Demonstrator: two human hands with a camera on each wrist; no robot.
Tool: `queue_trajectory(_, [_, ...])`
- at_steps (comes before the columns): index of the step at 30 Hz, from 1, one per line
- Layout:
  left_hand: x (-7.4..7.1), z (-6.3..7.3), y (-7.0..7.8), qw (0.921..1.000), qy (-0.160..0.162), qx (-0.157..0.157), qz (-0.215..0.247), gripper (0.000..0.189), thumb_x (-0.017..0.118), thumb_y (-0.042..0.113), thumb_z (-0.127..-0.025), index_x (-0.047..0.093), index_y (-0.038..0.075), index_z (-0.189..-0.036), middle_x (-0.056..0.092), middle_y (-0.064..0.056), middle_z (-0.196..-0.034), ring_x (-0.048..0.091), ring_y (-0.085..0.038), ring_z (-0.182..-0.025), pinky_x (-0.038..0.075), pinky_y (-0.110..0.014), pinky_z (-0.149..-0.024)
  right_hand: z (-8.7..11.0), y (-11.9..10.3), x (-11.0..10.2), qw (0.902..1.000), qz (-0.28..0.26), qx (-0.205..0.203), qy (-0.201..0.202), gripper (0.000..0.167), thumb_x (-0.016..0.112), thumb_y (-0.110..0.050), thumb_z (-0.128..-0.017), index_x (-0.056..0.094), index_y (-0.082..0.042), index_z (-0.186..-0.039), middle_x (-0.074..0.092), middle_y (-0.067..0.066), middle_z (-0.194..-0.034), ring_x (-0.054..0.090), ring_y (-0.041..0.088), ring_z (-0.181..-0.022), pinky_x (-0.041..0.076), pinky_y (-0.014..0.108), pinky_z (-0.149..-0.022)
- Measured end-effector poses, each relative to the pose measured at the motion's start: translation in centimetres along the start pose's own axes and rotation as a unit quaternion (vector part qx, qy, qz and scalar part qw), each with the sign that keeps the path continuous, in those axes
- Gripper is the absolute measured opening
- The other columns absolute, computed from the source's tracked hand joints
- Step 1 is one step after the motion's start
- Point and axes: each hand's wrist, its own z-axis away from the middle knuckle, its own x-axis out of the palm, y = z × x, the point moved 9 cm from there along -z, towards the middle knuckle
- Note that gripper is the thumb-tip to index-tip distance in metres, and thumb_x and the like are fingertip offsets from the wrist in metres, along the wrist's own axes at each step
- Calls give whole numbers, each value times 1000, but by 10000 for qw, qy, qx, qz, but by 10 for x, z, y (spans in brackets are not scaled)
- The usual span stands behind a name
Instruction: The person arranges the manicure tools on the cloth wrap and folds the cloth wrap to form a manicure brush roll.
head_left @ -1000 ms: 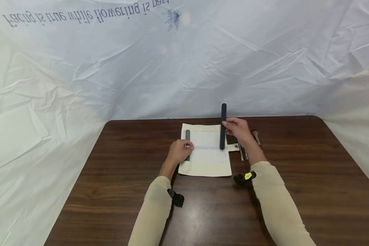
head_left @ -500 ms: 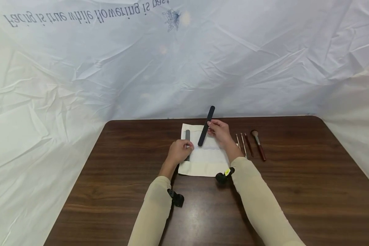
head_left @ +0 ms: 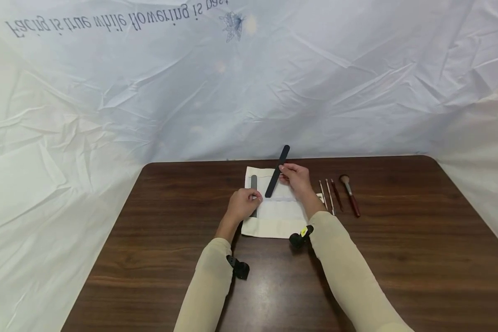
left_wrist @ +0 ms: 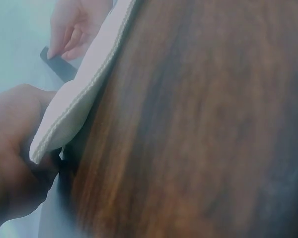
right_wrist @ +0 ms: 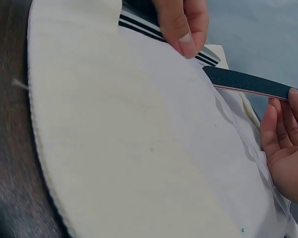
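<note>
A cream cloth pouch [head_left: 280,228] lies unfolded near the table's far edge. My left hand [head_left: 242,204] pinches the pouch's inner white cloth [right_wrist: 179,99] at its left side, beside a grey nail file [head_left: 254,181] tucked into the pouch. My right hand [head_left: 297,179] grips a black nail file [head_left: 277,171] between thumb and fingers; the file tilts above the pouch with its lower end near the pocket edge. In the right wrist view, that black file [right_wrist: 246,83] shows a pink line along its side. The left wrist view is hazy.
Right of the pouch lie two thin silvery tools [head_left: 329,196], a slim dark red tool [head_left: 337,194] and a red-handled brush [head_left: 350,196]. A strap end [head_left: 320,197] pokes out behind my right wrist. White sheeting [head_left: 216,115] hangs behind the brown table [head_left: 398,258].
My right hand has carried the black nail file leftward over the pouch and tilted it, uncovering the tools on the right. The left hand stays in the same place.
</note>
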Motion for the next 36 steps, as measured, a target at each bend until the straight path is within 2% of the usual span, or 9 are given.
queue_trajectory(6, [0, 1, -1, 10000, -17, -20, 73, 11, 68, 13, -94, 79, 9, -94, 40, 7, -54, 36, -8, -49, 30, -23, -52, 1, 2, 5, 9974, 687, 150, -151, 25, 65, -7, -99, 64, 4, -121, 68, -9, -78, 65, 4, -65, 55, 15, -62])
queue_trajectory(11, [2, 0, -3, 9999, -93, -125, 4, 12, 68, 14, -94, 79, 10, -96, 42, 7, -55, 37, -9, -50, 30, -23, -52, 1, 6, 11, 9832, 1615, 373, -763, 36, 63, -9, -100, 60, 9, -132, 68, -8, -76, 66, 2, -64, 54, 14, -61])
queue_trajectory(14, [1, -1, -4, 9998, -93, -182, -46, 11, 69, 14, -94, 79, 10, -96, 42, 7, -56, 38, -9, -51, 30, -23, -53, 2, 8, 19, 9642, 2243, 507, -1321, 36, 61, -9, -101, 60, 11, -131, 70, -9, -76, 68, 1, -65, 54, 13, -61])
queue_trajectory(20, [1, -3, -5, 9998, -99, -140, -91, 11, 69, 14, -94, 79, 10, -95, 41, 7, -55, 38, -9, -50, 30, -23, -52, 6, 10, 33, 9052, 3500, 557, -2347, 27, 63, -9, -100, 67, 10, -119, 71, -8, -72, 67, 0, -64, 52, 13, -60])
queue_trajectory(21, [1, -4, -4, 9998, -94, -113, -99, 11, 69, 14, -93, 79, 10, -95, 41, 7, -55, 38, -9, -50, 30, -23, -52, 6, 10, 36, 8974, 3614, 541, -2474, 26, 64, -9, -100, 68, 10, -117, 71, -8, -71, 67, 0, -64, 52, 13, -60])
queue_trajectory(23, [0, -4, -4, 9999, -86, -95, -87, 11, 69, 14, -93, 79, 9, -95, 40, 7, -54, 37, -9, -49, 29, -23, -52, 7, 11, 39, 8889, 3691, 548, -2658, 24, 63, -8, -100, 68, 10, -116, 71, -8, -71, 67, 0, -64, 53, 13, -61])
queue_trajectory(27, [0, -5, -3, 9999, -93, -97, -80, 11, 69, 14, -93, 79, 9, -95, 40, 7, -54, 37, -9, -49, 29, -23, -51, 8, 11, 40, 8892, 3606, 637, -2744, 24, 62, -7, -100, 67, 11, -116, 72, -9, -74, 68, 1, -66, 53, 13, -62])
queue_trajectory(31, [0, -4, -4, 9998, -99, -162, -54, 11, 70, 14, -94, 79, 9, -95, 40, 7, -54, 38, -9, -50, 29, -24, -52, 5, 13, 39, 8964, 3467, 695, -2671, 26, 63, -7, -99, 62, 10, -118, 71, -9, -76, 68, 0, -67, 53, 13, -62])
queue_trajectory(36, [0, -4, -3, 9999, -59, -140, -58, 10, 70, 15, -94, 79, 10, -94, 40, 7, -54, 37, -9, -49, 29, -23, -52, 0, 16, 38, 9094, 3253, 767, -2475, 43, 65, -6, -97, 53, 8, -136, 71, -9, -83, 69, -1, -70, 54, 14, -63])
